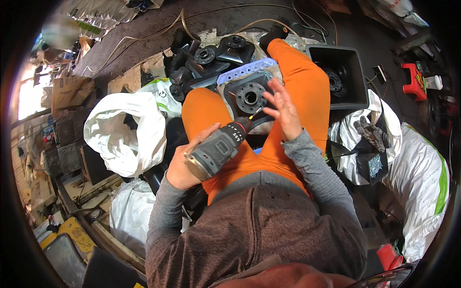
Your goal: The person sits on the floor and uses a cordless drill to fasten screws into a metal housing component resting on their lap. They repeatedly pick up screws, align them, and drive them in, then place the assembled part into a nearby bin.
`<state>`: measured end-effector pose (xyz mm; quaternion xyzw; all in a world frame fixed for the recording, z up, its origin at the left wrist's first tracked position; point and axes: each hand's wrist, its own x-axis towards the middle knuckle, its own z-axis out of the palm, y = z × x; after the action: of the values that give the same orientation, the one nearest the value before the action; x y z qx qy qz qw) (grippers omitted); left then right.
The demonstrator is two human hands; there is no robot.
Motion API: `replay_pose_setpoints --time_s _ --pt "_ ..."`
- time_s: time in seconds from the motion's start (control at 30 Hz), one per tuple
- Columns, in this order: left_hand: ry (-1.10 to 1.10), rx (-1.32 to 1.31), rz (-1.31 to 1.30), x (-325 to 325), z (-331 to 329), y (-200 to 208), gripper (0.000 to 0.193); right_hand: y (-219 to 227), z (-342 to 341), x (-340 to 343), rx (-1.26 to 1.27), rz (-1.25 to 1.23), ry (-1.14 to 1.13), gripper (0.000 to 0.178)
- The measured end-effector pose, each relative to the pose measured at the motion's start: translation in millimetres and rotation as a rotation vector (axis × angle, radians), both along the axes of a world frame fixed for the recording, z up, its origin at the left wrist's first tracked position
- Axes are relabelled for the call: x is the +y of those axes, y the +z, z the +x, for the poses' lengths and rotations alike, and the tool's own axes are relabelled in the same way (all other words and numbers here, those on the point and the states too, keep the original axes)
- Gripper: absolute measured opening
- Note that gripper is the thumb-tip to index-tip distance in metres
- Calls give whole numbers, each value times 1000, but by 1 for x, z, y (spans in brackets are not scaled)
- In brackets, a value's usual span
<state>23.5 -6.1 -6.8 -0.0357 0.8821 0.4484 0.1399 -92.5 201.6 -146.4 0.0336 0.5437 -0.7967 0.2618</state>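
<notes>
My left hand (181,168) is wrapped round a grey and black cordless drill (217,150); the drill's handle is hidden below its body. Its bit points up and right, toward a black flanged plastic part (251,97) with a round hole in its middle. That part rests between my knees, on a lilac plastic crate (247,70) with a pale cloth. Close to the bit's tip, my right hand (287,113) hovers with its fingers apart. I see nothing clearly held in it.
More black flanged parts (205,56) are heaped beyond my left knee. A black bin (348,103) with such parts stands on the right, near a box of small screws (375,165) and a dark glove (372,134). An open white sack (126,134) stands on the left. Hoses (129,38) cross the floor.
</notes>
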Motion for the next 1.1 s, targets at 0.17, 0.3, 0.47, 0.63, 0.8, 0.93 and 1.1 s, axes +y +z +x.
replay_pose_setpoints --time_s 0.17,0.3,0.47,0.63,0.8,0.93,1.1 --pt "13 60 -190 -19 -19 -7 64 -103 -31 -14 82 275 -180 50" --pt "120 -35 -104 -27 -33 -21 56 -133 -33 -38 -43 408 -97 44" --pt "51 -85 -82 -38 -48 -42 61 -120 -36 -35 -121 340 17 35" --pt "37 -167 -177 -37 -65 -36 67 -78 -39 -26 -334 207 90 30" --pt "-27 -102 -194 -45 -77 -28 61 -79 -10 -28 -348 80 -52 32" --pt "-8 -297 -227 -44 -87 -23 48 -76 -3 -32 -365 66 -99 27" --pt "-22 -304 -204 -44 -91 -30 41 -76 -4 -33 -342 99 -109 27"
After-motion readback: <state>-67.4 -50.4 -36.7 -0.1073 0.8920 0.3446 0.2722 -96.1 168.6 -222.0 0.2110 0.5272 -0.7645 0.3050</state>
